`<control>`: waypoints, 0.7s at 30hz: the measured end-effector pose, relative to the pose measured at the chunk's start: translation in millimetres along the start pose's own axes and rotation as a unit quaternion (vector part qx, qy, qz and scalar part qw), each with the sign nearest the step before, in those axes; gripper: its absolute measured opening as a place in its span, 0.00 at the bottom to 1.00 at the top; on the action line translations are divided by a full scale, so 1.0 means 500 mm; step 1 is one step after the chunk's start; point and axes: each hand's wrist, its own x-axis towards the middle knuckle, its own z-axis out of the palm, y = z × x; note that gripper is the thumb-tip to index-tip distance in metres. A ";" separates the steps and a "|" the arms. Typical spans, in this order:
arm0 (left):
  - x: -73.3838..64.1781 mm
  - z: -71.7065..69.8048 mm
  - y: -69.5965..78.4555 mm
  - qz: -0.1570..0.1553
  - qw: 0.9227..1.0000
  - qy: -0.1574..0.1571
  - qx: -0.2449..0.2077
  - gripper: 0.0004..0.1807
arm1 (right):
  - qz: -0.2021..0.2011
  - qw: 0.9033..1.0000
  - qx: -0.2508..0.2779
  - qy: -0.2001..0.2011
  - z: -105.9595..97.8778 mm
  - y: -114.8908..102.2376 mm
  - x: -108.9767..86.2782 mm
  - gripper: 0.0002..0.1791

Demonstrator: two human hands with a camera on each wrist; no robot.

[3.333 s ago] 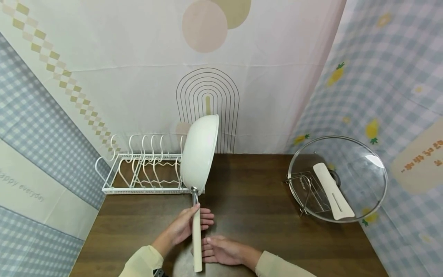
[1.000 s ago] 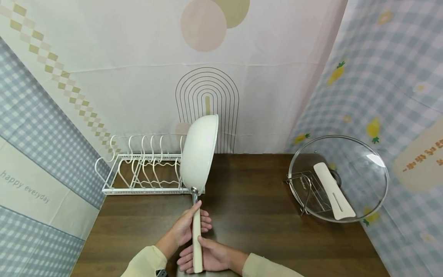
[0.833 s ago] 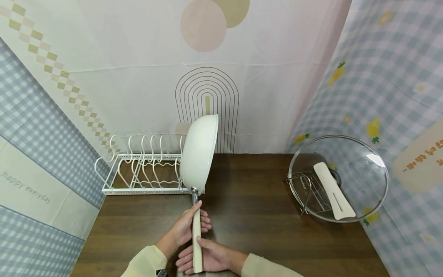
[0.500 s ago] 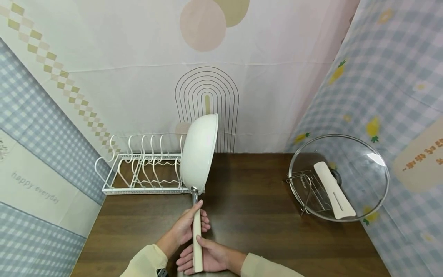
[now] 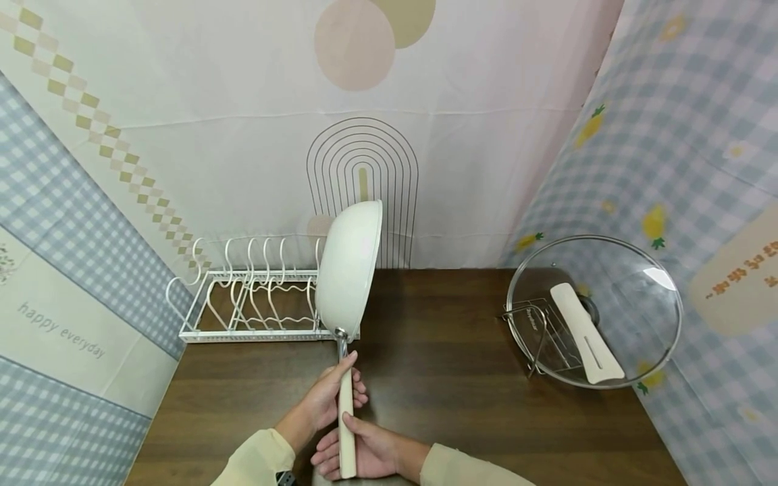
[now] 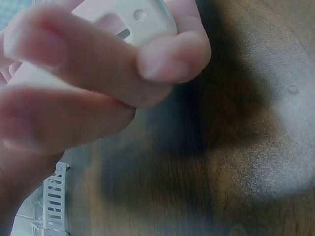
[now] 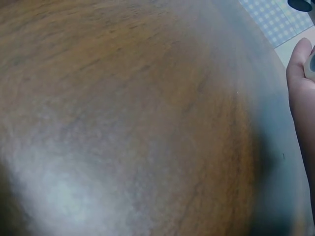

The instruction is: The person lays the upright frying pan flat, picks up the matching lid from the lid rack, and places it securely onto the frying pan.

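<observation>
A deep white wok [image 5: 349, 270] stands tilted on its edge at the right end of a white wire rack [image 5: 255, 335], its long cream handle [image 5: 346, 439] pointing towards me. My left hand [image 5: 321, 399] holds the upper part of the handle, thumb along the top and fingers around its far side. In the left wrist view those fingers [image 6: 74, 54] curl beside the pale handle end. Lower down, my right hand [image 5: 375, 449] holds the handle between its thumb on top and fingers passing beneath. The right wrist view catches only an edge of my right hand [image 7: 301, 93].
At the right, a large glass lid [image 5: 638, 297] with a cream handle leans on a small metal wire stand [image 5: 537, 337]. Brown wood-grain tabletop [image 5: 437, 337] lies between rack and lid. Patterned cloth hangs at the back and both sides.
Since the oldest frame my right hand has moved left, its thumb coming onto the handle and its fingers passing under it. Wok, rack and lid have stayed put.
</observation>
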 end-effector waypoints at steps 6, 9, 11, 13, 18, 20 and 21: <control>0.004 -0.003 -0.004 0.000 1.000 -0.003 -0.008 0.25 | -0.010 1.000 0.006 -0.003 -0.003 0.002 0.000 0.33; 0.004 -0.004 -0.005 -0.003 1.000 -0.001 -0.011 0.25 | -0.014 1.000 0.000 -0.002 -0.003 0.003 -0.001 0.32; 0.005 -0.004 -0.005 -0.004 1.000 0.001 -0.011 0.25 | -0.013 1.000 -0.008 0.001 -0.003 0.003 -0.001 0.31; 0.005 -0.004 -0.005 -0.005 1.000 0.003 -0.010 0.26 | -0.009 1.000 -0.012 0.005 -0.001 0.002 0.000 0.31; 0.005 -0.004 -0.004 -0.007 1.000 0.000 -0.007 0.26 | -0.002 1.000 -0.014 0.019 0.002 0.001 0.000 0.28; 0.004 -0.004 -0.003 -0.007 1.000 -0.004 -0.008 0.27 | -0.002 1.000 -0.013 0.021 0.003 0.000 0.001 0.28; 0.004 -0.004 -0.003 -0.008 1.000 -0.006 -0.010 0.27 | -0.002 1.000 -0.013 0.021 0.004 0.000 0.002 0.27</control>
